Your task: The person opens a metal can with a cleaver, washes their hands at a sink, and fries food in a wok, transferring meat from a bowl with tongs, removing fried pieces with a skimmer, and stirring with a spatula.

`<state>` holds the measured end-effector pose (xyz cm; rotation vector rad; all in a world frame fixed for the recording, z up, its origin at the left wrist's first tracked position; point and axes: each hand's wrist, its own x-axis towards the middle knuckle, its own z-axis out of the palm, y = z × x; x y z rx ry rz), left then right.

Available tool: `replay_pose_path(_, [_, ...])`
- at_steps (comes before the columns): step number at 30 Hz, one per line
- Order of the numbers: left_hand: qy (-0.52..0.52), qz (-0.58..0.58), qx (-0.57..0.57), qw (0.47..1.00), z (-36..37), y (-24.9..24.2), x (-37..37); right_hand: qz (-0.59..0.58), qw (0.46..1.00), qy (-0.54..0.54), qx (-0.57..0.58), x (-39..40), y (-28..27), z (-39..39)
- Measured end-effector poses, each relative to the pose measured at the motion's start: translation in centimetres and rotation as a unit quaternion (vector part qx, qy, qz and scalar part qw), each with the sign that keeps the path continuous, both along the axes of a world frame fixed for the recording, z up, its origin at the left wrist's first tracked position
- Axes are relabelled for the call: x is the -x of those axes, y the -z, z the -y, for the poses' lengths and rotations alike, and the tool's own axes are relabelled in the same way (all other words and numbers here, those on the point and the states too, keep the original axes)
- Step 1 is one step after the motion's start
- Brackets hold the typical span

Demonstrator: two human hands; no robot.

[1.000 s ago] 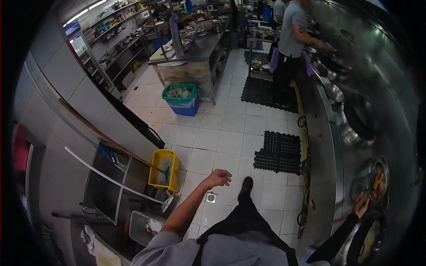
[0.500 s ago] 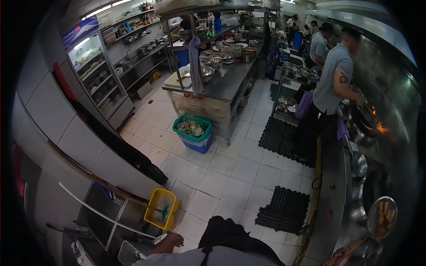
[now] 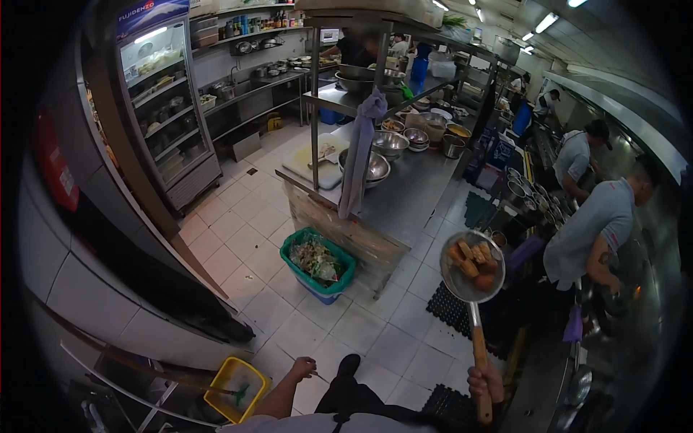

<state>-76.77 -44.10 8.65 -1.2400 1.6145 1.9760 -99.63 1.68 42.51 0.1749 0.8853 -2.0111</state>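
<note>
My right hand (image 3: 486, 382) is wrapped round the wooden handle of a strainer (image 3: 473, 292), which is held up over the floor. In its mesh bowl lie several browned, fried-looking pieces of food (image 3: 473, 261). My left hand (image 3: 303, 368) hangs low over the floor tiles, to the right of a yellow bin (image 3: 220, 397). Its fingers are curled together; a thin line shows beside them, and I cannot make out whether it is something held.
A green-lined waste bin (image 3: 346, 270) stands by the steel worktable (image 3: 411, 209). On the right, a person in a grey shirt (image 3: 588, 231) works at the stove line, another person beyond. Black mats (image 3: 447, 411) lie on the floor. A glass-door fridge (image 3: 162, 108) stands left.
The strainer with the food has moved from above the stove at the lower right to over the floor ahead of me. My view has turned rightward, and my left hand sits slightly higher.
</note>
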Motion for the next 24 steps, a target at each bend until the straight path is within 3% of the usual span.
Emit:
replay_pose_path(2, [-0.06,-0.04,0.004,0.997,3.9,-0.6,3.6,-0.032,0.998,-0.044,0.036,6.2,-2.1,7.0])
replay_pose_path(6, [-0.07,-0.046,0.041,0.996,9.0,-3.5,6.3,-0.142,0.985,-0.098,-0.009,16.6,-6.0,19.4])
replay_pose_path(11, [-0.145,0.018,-0.018,0.989,10.8,-2.1,2.7,-0.262,0.953,-0.085,-0.127,25.3,-6.4,31.9])
replay_pose_path(16, [-0.146,0.122,-0.057,0.98,8.3,0.7,-3.2,-0.341,0.907,-0.074,-0.237,28.9,-3.4,40.1])
replay_pose_path(18, [-0.127,0.153,-0.118,0.973,7.0,1.2,-4.9,-0.479,0.803,-0.024,-0.355,29.8,-1.5,42.2])
replay_pose_path(19, [-0.132,0.159,-0.122,0.971,6.4,1.4,-5.4,-0.475,0.804,-0.033,-0.356,31.2,0.9,42.7])
replay_pose_path(20, [-0.115,0.168,-0.119,0.972,5.8,1.2,-5.1,-0.651,0.661,0.08,-0.364,32.5,2.5,43.0])
replay_pose_path(22, [-0.095,0.182,-0.117,0.972,5.3,0.7,-3.7,-0.783,0.477,0.186,-0.352,33.3,4.6,42.3])
replay_pose_path(24, [-0.074,0.163,-0.08,0.981,4.9,0.5,-2.2,-0.639,0.634,0.056,-0.432,30.4,0.2,40.0])
